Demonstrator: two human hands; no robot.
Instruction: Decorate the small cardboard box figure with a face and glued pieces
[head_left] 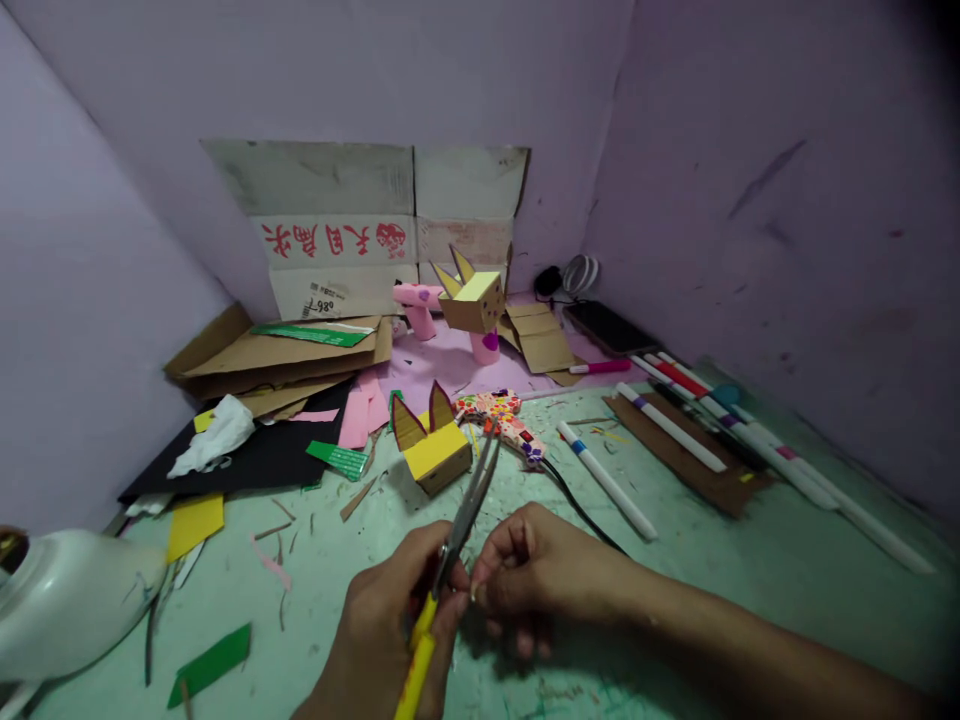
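My left hand (382, 625) is closed around the yellow handle of a pair of scissors (466, 510), whose blades point up and away over the green table. My right hand (540, 575) is pinched shut right beside the blades near the pivot; what it pinches is too small to make out. Just beyond the blade tips sits a small cardboard box figure with a yellow top and two pointed ears (431, 445). A second box figure with ears (471, 298) stands further back on pink legs.
A patterned glue gun (501, 415) with a black cord lies behind the scissors. Several marker pens (671, 428) lie on a cardboard strip at right. A phone (609, 328), flattened cardboard (285, 355), black paper (255, 460), paper scraps and a white object (67, 600) at left.
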